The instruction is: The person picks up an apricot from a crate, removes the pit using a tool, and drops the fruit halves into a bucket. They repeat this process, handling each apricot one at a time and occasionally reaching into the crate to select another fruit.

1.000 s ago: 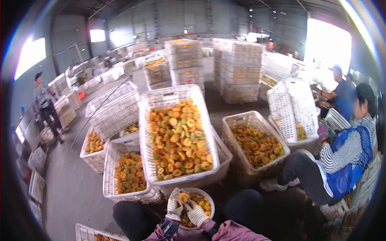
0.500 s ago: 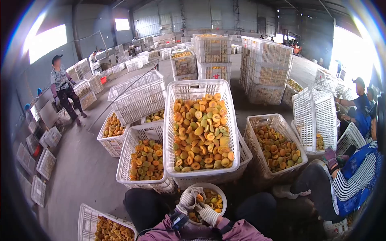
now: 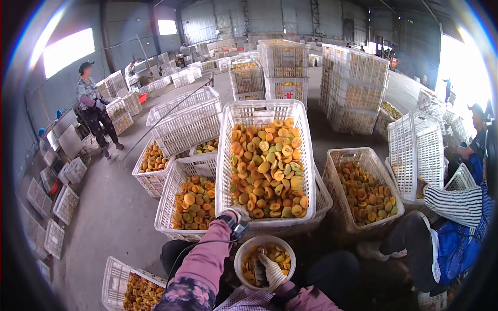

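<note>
My left hand, in a light work glove, is stretched forward to the front left corner of a tilted white crate heaped with halved and whole apricots. Its fingers are blurred against the rim, so their grip does not show. Between my knees stands a white bucket holding cut apricot pieces. Low over this bucket is my gloved right hand, its fingers curled together around something dark and small that I cannot identify.
Crates of apricots stand at left and right; another with darker pieces is at lower left. A co-worker in a striped sleeve sits close on the right. Another person stands at left. Stacked crates rise behind.
My left hand has left the bucket and reached forward to the crate's front corner. My right hand stays over the bucket. The view has shifted slightly, and the co-worker's striped arm has moved forward.
</note>
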Available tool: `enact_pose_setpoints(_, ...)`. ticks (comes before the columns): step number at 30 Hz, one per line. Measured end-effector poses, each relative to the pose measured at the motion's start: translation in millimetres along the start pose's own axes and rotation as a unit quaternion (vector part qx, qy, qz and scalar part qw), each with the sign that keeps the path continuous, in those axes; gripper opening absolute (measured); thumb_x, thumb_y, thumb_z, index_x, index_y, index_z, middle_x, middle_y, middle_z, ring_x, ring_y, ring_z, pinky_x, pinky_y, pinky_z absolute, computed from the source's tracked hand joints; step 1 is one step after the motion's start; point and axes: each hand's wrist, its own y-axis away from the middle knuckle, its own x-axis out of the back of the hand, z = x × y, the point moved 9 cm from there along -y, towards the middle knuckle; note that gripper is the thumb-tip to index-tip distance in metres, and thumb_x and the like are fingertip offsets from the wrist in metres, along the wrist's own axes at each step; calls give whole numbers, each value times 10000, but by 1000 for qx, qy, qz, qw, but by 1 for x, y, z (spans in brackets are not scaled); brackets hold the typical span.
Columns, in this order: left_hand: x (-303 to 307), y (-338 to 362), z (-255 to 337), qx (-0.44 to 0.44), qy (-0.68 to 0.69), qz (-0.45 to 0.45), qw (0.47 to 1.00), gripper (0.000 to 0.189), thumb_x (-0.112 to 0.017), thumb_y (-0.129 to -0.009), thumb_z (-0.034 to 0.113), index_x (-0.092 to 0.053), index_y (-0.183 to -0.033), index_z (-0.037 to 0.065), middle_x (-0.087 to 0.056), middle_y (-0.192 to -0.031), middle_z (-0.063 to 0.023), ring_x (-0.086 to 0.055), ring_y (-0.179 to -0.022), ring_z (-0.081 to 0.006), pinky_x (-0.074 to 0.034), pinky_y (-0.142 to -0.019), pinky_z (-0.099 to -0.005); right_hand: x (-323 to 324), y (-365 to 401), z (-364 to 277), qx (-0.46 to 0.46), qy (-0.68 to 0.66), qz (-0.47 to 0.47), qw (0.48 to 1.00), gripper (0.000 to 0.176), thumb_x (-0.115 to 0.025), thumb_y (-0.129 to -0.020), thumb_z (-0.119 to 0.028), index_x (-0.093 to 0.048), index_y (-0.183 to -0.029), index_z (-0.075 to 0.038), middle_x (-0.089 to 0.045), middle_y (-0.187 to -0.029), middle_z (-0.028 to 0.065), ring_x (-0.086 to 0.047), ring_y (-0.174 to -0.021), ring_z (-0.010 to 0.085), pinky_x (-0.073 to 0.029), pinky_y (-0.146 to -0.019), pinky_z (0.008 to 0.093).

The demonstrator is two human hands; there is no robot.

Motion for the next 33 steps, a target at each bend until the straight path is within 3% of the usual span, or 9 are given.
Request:
enact_pose_setpoints(7,31,46,23,125,27,-87,988,582,-603,-742,459,-546,-1223,136,-537,-1236,-140,-523,-1119,-312,-429,-910,-382,0,2,-2,16,43,-9,999,243,-550,-883,-349,-597,-800,-126,-560,-587,-21,-481,-422,111,-390,-401,231)
enact_pose_setpoints(9,12,15,9,5,49,-2,999,710,-634,-713,467,-471,-1272,60,-503,-1254,-204,-506,-1140,-321,-421,-925,-379,12,-13,-3,108,51,25,993,234,-549,-885,-336,-609,-848,-113,-572,-624,-20,-509,-483,109,-407,-456,240)
enact_pose_setpoints(13,-1,-11,-17,49,88,0,995,782,-629,-710,561,-469,-1236,5,-541,-1192,-226,-528,-1088,-364,-425,-896,-385,13,-11,-7,110,65,18,992,240,-582,-858,-370,-602,-786,-141,-559,-582,-26,-473,-412,106,-379,-390,243)
enact_pose_setpoints(19,27,8,8,-30,103,101,989,447,-586,-833,350,-534,-1115,7,-623,-1026,-172,-590,-973,-279,-448,-829,-358,12,-7,-6,93,69,24,993,237,-582,-859,-362,-592,-786,-137,-562,-579,-19,-486,-412,122,-383,-389,246)
enact_pose_setpoints(23,74,67,22,-48,445,253,858,244,-605,-761,75,-560,-996,27,-621,-988,-107,-597,-912,-246,-469,-734,-328,25,-18,-22,192,91,33,977,250,-572,-864,-367,-599,-836,-120,-582,-629,-5,-521,-470,125,-418,-439,242)
enact_pose_setpoints(25,67,118,54,-165,666,336,645,155,-427,-917,76,-520,-1037,44,-574,-919,-46,-555,-800,-141,-459,-758,-258,11,5,-45,247,99,11,964,270,-562,-883,-322,-577,-999,-79,-561,-820,-14,-504,-719,71,-409,-612,205)
enact_pose_setpoints(27,45,174,94,-208,498,459,705,187,-401,-937,68,-493,-1100,55,-532,-1053,-37,-537,-931,-119,-438,-845,-251,1,18,-61,324,141,21,935,245,-551,-895,-278,-568,-1016,-66,-536,-812,-25,-478,-721,52,-400,-608,210)
enact_pose_setpoints(29,13,186,116,-186,450,372,790,267,-385,-952,147,-489,-1174,42,-530,-1057,-94,-479,-1037,-156,-402,-909,-280,6,10,-61,415,240,25,877,267,-533,-903,-239,-547,-1065,-28,-571,-859,24,-514,-768,102,-428,-667,235)
enact_pose_setpoints(33,-52,161,134,-78,838,76,535,454,-365,-948,454,-535,-1036,42,-585,-865,-68,-568,-785,-162,-465,-758,-288,-3,13,-55,387,350,61,851,431,-495,-882,-347,-496,-1125,9,-588,-951,268,-568,-895,414,-455,-745,391)
